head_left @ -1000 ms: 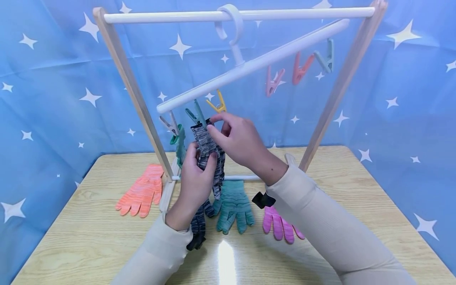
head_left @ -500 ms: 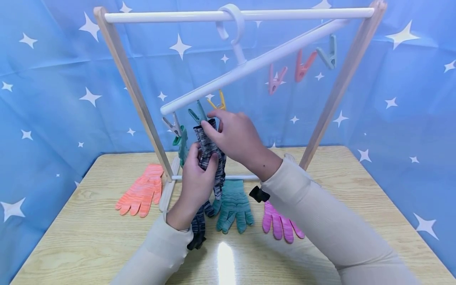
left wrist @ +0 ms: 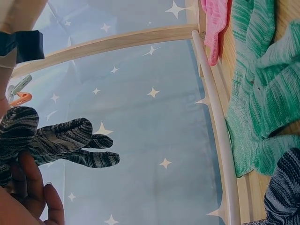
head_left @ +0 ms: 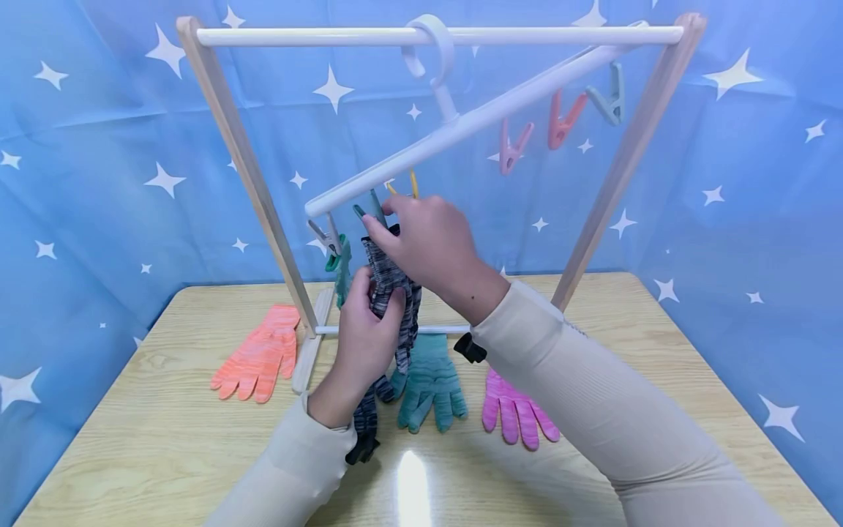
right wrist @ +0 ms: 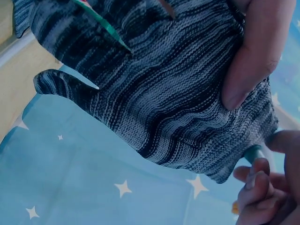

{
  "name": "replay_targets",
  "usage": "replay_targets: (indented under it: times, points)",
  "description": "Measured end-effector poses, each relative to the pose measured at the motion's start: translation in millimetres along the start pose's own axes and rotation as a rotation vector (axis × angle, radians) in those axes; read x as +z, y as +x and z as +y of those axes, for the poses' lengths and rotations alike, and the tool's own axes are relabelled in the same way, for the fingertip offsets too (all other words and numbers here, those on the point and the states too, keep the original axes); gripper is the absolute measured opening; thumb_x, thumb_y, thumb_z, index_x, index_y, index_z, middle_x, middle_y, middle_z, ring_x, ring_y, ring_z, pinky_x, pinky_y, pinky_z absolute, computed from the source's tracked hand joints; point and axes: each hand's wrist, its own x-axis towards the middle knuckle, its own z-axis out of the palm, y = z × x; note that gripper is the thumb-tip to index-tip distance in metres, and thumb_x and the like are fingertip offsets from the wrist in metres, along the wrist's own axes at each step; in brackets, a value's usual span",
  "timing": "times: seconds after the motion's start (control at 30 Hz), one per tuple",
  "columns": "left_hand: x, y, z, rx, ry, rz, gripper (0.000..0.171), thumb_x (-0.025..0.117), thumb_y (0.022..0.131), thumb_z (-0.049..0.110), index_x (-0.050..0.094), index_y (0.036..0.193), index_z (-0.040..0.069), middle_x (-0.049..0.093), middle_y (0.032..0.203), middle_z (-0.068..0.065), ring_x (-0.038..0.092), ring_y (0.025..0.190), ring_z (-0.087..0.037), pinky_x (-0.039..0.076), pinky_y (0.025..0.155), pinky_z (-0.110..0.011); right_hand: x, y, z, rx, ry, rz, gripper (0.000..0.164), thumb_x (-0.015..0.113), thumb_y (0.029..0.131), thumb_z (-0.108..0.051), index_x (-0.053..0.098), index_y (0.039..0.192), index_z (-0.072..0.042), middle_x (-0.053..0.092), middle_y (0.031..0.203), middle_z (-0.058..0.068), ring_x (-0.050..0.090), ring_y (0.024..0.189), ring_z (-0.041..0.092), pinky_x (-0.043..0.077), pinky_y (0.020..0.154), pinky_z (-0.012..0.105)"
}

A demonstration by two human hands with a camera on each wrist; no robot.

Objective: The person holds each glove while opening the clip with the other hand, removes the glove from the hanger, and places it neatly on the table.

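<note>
A black-and-grey striped knit glove (head_left: 388, 271) hangs cuff up, fingers down, below the left end of the white hanger (head_left: 461, 128). My left hand (head_left: 369, 322) grips it, thumb across the front; in the right wrist view that thumb presses the knit palm (right wrist: 173, 103). At the cuff, my right hand (head_left: 435, 241) pinches a teal clothespin (right wrist: 253, 153) between thumb and fingers. Most of the clothespin is hidden behind these fingers. The yellow clothespin (head_left: 414, 184) just behind is partly covered by the right hand.
A grey clothespin (head_left: 326, 236) holds a green glove (head_left: 342, 274) on the left. Pink (head_left: 512, 150), red (head_left: 563, 124) and pale blue clothespins (head_left: 611, 95) hang at right. Orange (head_left: 260, 355), teal (head_left: 431, 388), magenta (head_left: 516, 413) and another striped glove (head_left: 365, 424) lie on the table. Wooden posts (head_left: 246, 176) flank the hanger.
My right hand has moved slightly left and down, from the cuff's edge onto the teal clothespin. The hanger's left end has shifted a little right and down. My left hand keeps its grip.
</note>
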Motion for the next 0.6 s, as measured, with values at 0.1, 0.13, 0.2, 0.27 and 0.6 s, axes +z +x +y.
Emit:
replay_targets:
  times: [0.1, 0.13, 0.2, 0.27, 0.6]
  points:
    - [-1.2, -2.0, -0.1, -0.007, -0.001, -0.016, 0.029, 0.052, 0.103, 0.017, 0.047, 0.131, 0.009, 0.059, 0.1, -0.01, 0.055, 0.071, -0.021, 0.048, 0.06, -0.029, 2, 2, -2, -0.006, -0.05, 0.007, 0.036, 0.057, 0.1, -0.044, 0.072, 0.096, -0.011, 0.041, 0.052, -0.001, 0.034, 0.043, 0.013, 0.025, 0.043, 0.026]
    - [-0.8, -1.9, 0.1, -0.008, 0.005, -0.023, 0.029, 0.052, 0.104, 0.018, 0.047, 0.131, 0.009, 0.059, 0.1, -0.009, 0.055, 0.071, -0.021, 0.048, 0.06, -0.029, 2, 2, -2, -0.006, -0.065, 0.012, 0.036, 0.058, 0.1, -0.045, 0.07, 0.09, -0.012, 0.039, 0.052, -0.002, 0.033, 0.043, 0.013, 0.024, 0.043, 0.026]
    - [-0.3, -1.9, 0.5, -0.007, 0.022, -0.031, 0.029, 0.052, 0.104, 0.019, 0.047, 0.131, 0.01, 0.058, 0.098, -0.009, 0.053, 0.069, -0.021, 0.047, 0.059, -0.03, 1, 3, -2, -0.006, -0.096, 0.016, 0.04, 0.057, 0.099, -0.047, 0.063, 0.079, -0.014, 0.035, 0.052, -0.002, 0.031, 0.043, 0.013, 0.021, 0.044, 0.026]
    - [0.2, -2.1, 0.4, -0.009, 0.034, -0.033, 0.028, 0.052, 0.104, 0.02, 0.048, 0.13, 0.011, 0.058, 0.097, -0.008, 0.053, 0.069, -0.021, 0.047, 0.06, -0.031, 1, 5, -2, -0.005, -0.113, 0.01, 0.045, 0.056, 0.099, -0.049, 0.054, 0.07, -0.015, 0.032, 0.051, -0.003, 0.029, 0.044, 0.013, 0.019, 0.044, 0.026]
    - [1.7, -3.9, -2.5, -0.002, 0.036, -0.058, 0.027, 0.051, 0.104, 0.019, 0.05, 0.13, 0.014, 0.063, 0.099, -0.009, 0.061, 0.072, -0.018, 0.052, 0.063, -0.03, 2, 13, -3, -0.004, -0.295, 0.016, 0.055, 0.056, 0.093, -0.063, 0.045, 0.065, -0.017, 0.026, 0.051, -0.003, 0.025, 0.042, 0.013, 0.015, 0.044, 0.028]
